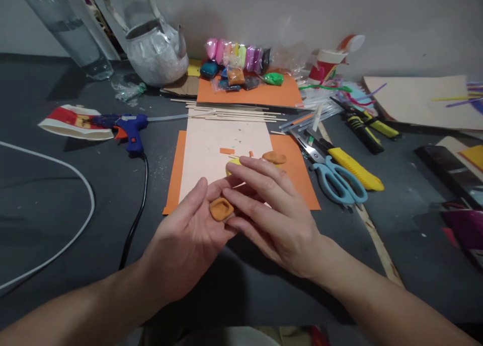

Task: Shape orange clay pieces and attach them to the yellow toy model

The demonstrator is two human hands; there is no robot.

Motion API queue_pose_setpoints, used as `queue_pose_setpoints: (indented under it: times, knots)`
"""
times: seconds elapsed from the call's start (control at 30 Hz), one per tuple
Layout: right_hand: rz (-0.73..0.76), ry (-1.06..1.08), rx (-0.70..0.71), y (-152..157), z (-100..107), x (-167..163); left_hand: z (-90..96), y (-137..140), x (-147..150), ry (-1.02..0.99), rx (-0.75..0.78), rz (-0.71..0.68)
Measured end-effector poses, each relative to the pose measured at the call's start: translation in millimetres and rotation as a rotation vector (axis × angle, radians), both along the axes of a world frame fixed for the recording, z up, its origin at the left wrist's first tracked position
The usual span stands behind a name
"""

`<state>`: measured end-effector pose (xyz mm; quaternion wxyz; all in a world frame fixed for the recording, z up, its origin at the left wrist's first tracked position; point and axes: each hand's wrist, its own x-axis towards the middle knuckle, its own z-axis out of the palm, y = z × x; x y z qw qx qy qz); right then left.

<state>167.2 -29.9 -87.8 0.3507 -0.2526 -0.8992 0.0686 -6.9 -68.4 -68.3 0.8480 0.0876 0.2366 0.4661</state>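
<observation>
A small piece of orange modelling clay [221, 209] with a dented top rests on the fingers of my left hand [196, 230], which is turned palm up. Over it from the right comes my right hand [279, 210], its thumb and a fingertip at the clay's right edge. Its other fingers are stretched out over the left fingertips. Just beyond the hands, a yellow piece [234, 162] is partly hidden. Another orange-brown clay lump [274, 157] sits on the orange sheet [298, 180]. A small orange strip [227, 151] lies on the pale paper [204, 149].
Left stands a blue glue gun [133, 129] with its cord. Thin wooden sticks [241, 115] cross the paper. Scissors [335, 180], a yellow cutter [356, 169] and pliers [364, 127] lie right. Behind are a kettle [154, 54], a water bottle [68, 31] and bagged clay [237, 56].
</observation>
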Motion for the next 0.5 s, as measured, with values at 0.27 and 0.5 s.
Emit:
queue_pose_setpoints:
  times: [0.27,0.5]
  knots:
    - [-0.008,0.054,-0.04,0.0,-1.9,2.1,0.7,-2.5,-0.6,0.12,0.085,0.014]
    - [-0.036,0.074,-0.045,4.0,2.8,6.5,-4.6,-1.8,-1.6,0.339,0.044,0.059]
